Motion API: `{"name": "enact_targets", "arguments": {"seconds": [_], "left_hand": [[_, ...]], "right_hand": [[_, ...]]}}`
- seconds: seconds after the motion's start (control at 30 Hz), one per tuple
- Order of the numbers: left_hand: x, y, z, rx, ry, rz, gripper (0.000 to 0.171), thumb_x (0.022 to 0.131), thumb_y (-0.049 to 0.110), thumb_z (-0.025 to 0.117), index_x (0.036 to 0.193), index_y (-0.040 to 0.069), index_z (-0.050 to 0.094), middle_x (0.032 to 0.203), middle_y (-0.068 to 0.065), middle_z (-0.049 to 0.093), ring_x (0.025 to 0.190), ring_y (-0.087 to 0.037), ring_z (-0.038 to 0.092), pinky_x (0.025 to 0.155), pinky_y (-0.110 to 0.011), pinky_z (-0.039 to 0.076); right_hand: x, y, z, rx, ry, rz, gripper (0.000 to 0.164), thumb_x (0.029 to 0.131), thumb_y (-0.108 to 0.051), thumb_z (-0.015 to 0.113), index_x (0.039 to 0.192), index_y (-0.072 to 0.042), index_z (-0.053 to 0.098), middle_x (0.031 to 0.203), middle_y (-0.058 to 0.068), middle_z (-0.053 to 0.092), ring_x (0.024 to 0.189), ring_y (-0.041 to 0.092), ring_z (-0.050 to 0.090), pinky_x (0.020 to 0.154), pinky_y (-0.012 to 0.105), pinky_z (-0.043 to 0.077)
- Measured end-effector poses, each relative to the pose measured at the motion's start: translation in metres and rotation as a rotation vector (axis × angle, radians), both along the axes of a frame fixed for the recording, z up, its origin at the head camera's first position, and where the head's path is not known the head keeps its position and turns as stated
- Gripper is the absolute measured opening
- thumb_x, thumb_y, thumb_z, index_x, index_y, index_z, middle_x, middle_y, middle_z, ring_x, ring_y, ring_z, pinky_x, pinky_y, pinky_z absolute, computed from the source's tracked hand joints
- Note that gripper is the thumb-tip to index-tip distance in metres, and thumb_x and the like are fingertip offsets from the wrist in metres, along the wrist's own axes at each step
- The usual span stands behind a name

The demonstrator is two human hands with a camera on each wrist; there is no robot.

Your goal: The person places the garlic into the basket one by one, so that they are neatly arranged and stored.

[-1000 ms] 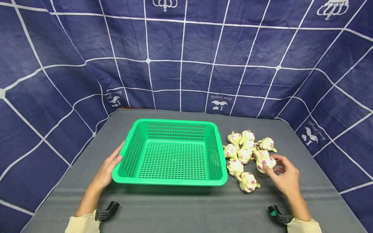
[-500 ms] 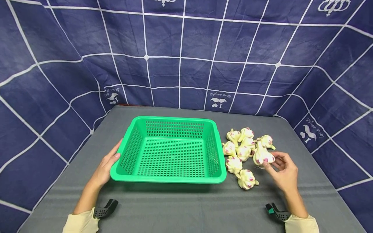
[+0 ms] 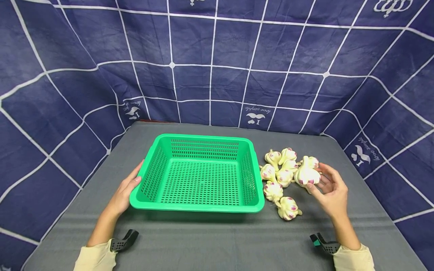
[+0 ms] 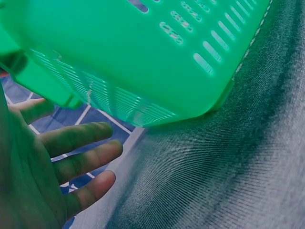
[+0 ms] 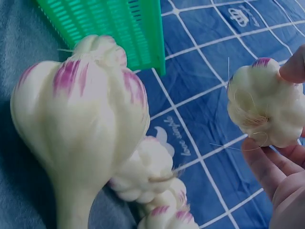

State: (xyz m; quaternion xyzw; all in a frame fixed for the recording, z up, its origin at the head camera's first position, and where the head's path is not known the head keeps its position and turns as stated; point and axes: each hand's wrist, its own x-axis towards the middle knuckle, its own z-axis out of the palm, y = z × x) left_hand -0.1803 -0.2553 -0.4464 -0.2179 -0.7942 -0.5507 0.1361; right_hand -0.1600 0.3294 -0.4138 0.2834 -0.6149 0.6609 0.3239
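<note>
My right hand (image 3: 333, 192) pinches a garlic bulb (image 3: 306, 175) between thumb and fingertips, its stem pointing up. It overlaps the bulbs behind it in the head view. The right wrist view shows the root end of the held garlic bulb (image 5: 262, 107) with thin root hairs. My left hand (image 3: 123, 194) lies along the left side of a green plastic basket (image 3: 196, 207), thumb at the rim. Seen from the left wrist, the fingers (image 4: 86, 160) are spread and nearly straight beside the basket wall (image 4: 143, 62).
Several cream and purple garlic bulbs (image 3: 285, 177) lie clustered right of the basket. One bulb (image 3: 288, 209) sits nearest the front. A grey cloth (image 3: 210, 241) covers the table, and a blue checked curtain (image 3: 223, 86) hangs behind and at both sides.
My right hand has raised the pinched garlic bulb off the others and moved slightly away from me, turning its stem upward. The left hand and basket have stayed put.
</note>
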Motion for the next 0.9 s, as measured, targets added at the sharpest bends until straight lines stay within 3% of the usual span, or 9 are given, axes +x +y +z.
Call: {"name": "enact_targets", "arguments": {"seconds": [0.23, 0.4, 0.63, 0.7, 0.87, 0.9], "left_hand": [[0.000, 0.000, -0.001, 0.007, -0.011, -0.003, 0.048, 0.104, 0.004, 0.033, 0.151, -0.004, 0.032, 0.145, 0.022, 0.038, 0.128, 0.009, 0.036, 0.101, -0.008, 0.026], [0.000, 0.000, -0.001, 0.007, -0.007, -0.007, 0.048, 0.104, 0.004, 0.034, 0.151, -0.003, 0.032, 0.148, 0.014, 0.038, 0.129, 0.008, 0.035, 0.102, -0.008, 0.025], [-0.002, 0.000, 0.001, -0.004, -0.008, -0.007, 0.048, 0.104, 0.004, 0.034, 0.151, -0.002, 0.032, 0.153, -0.010, 0.037, 0.130, 0.008, 0.035, 0.102, -0.008, 0.025], [-0.002, 0.000, 0.001, -0.004, -0.006, -0.009, 0.048, 0.104, 0.004, 0.034, 0.151, -0.002, 0.032, 0.153, -0.009, 0.037, 0.130, 0.008, 0.035, 0.102, -0.008, 0.025], [-0.001, -0.001, 0.000, -0.005, -0.004, -0.008, 0.047, 0.104, 0.004, 0.033, 0.150, -0.004, 0.032, 0.149, 0.011, 0.039, 0.129, 0.009, 0.036, 0.102, -0.008, 0.025], [0.000, 0.000, 0.000, -0.011, -0.009, 0.001, 0.047, 0.104, 0.004, 0.033, 0.149, -0.005, 0.034, 0.148, 0.007, 0.041, 0.127, 0.010, 0.037, 0.101, -0.008, 0.026]], "right_hand": [[-0.009, -0.012, 0.013, 0.009, 0.004, 0.092, 0.054, 0.066, 0.038, 0.053, 0.119, 0.032, 0.047, 0.118, 0.021, 0.058, 0.108, 0.022, 0.062, 0.086, 0.024, 0.051], [-0.018, -0.027, 0.023, -0.019, -0.021, 0.186, 0.053, 0.065, 0.038, 0.049, 0.118, 0.029, 0.050, 0.116, 0.020, 0.058, 0.106, 0.023, 0.061, 0.084, 0.025, 0.052], [-0.030, -0.042, 0.026, 0.061, -0.067, 0.190, 0.045, 0.074, 0.031, 0.058, 0.118, 0.026, 0.052, 0.116, 0.013, 0.062, 0.088, 0.015, 0.068, 0.059, 0.025, 0.056], [-0.033, -0.045, 0.027, 0.062, -0.069, 0.229, 0.046, 0.075, 0.030, 0.059, 0.120, 0.027, 0.049, 0.120, 0.014, 0.060, 0.086, 0.015, 0.068, 0.056, 0.027, 0.056], [-0.041, -0.054, 0.031, 0.065, -0.077, 0.320, 0.047, 0.078, 0.027, 0.060, 0.123, 0.027, 0.045, 0.123, 0.013, 0.059, 0.091, 0.017, 0.068, 0.063, 0.031, 0.057], [-0.042, -0.055, 0.032, 0.072, -0.081, 0.325, 0.047, 0.079, 0.026, 0.060, 0.123, 0.027, 0.046, 0.121, 0.012, 0.060, 0.090, 0.017, 0.068, 0.064, 0.031, 0.057]]}}
